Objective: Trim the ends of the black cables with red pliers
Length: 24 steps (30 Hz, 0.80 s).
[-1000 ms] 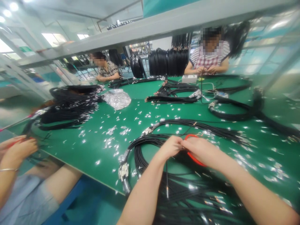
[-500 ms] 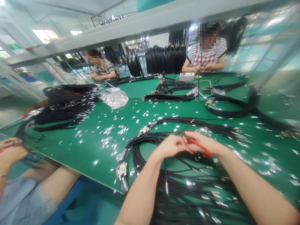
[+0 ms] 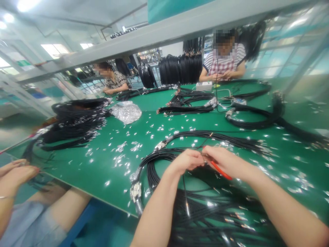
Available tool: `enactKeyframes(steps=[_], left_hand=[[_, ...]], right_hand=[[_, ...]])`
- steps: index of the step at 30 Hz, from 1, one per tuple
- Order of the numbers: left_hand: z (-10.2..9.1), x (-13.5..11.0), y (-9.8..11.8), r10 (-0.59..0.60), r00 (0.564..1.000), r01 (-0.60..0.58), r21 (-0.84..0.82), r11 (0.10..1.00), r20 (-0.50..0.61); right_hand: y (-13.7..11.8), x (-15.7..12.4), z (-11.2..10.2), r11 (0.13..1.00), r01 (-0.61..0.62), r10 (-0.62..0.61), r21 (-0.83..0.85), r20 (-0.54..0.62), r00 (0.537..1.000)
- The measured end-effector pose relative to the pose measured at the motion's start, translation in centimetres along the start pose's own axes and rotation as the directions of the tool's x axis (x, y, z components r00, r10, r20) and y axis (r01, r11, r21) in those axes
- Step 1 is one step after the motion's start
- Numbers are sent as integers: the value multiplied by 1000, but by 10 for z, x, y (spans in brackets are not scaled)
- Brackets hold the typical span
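Observation:
My right hand [image 3: 222,161] is closed around red-handled pliers [image 3: 219,169], whose dark metal head lies beside my left fingertips; their exact jaws are partly hidden. With my left hand [image 3: 190,159] I pinch a thin black cable [image 3: 185,193]; its silvery tip hangs down below my fingers. Both hands meet at the middle of the cable bundle, and what lies between the fingertips is too small to make out. Under my forearms spreads a bundle of black cables [image 3: 200,219] with metal ends, curving left to a taped cluster of metal connectors [image 3: 135,192].
Small clear scraps [image 3: 120,147] litter the green table [image 3: 164,120]. Another cable bundle [image 3: 218,135] lies behind my hands. A clear plastic bag [image 3: 127,112] sits by a cable heap [image 3: 77,120] at left. A co-worker's hands [image 3: 19,175] are at the left edge; two people sit opposite.
The view has tilted slightly. My right hand has turned a little with the pliers, and their red handle shows at a straighter angle. Both hands stay together.

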<state>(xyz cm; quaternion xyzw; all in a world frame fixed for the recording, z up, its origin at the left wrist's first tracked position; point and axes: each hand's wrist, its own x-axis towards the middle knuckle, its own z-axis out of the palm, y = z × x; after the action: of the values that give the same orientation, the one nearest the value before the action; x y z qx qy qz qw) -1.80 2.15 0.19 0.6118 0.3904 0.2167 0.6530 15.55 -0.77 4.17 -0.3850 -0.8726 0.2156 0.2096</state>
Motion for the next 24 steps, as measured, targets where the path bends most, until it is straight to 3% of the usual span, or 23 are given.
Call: enactKeyframes(steps=[4, 8, 13, 15, 17, 20, 22, 24], left_hand=[[0, 3, -2, -45, 991, 77, -261, 962, 128], [3, 8, -7, 0, 991, 55, -401, 914, 137], [7, 11, -11, 37, 997, 1, -501, 865, 65], [9, 13, -11, 24, 1000, -21, -539, 842, -3], [10, 14, -8, 6, 985, -104, -571, 814, -172], [12, 13, -1, 19, 891, -302, -561, 771, -454], [13, 10, 4, 59, 847, -381, -525, 761, -529], [14, 7, 7, 98, 835, -412, -497, 764, -541]], right_hand=[[0, -1, -1, 999, 12, -13, -39, -25, 1000], [10, 0, 3, 999, -6, 1, -51, -97, 995], [16, 3, 18, 930, 144, -234, -337, -243, 942], [19, 4, 21, 910, 154, -280, -384, -296, 913], [23, 5, 21, 943, 76, -209, -325, -398, 893], [31, 6, 16, 975, -136, 25, -177, -519, 854], [34, 6, 13, 965, -219, 122, -142, -496, 859], [35, 7, 12, 959, -232, 143, -164, -429, 892]])
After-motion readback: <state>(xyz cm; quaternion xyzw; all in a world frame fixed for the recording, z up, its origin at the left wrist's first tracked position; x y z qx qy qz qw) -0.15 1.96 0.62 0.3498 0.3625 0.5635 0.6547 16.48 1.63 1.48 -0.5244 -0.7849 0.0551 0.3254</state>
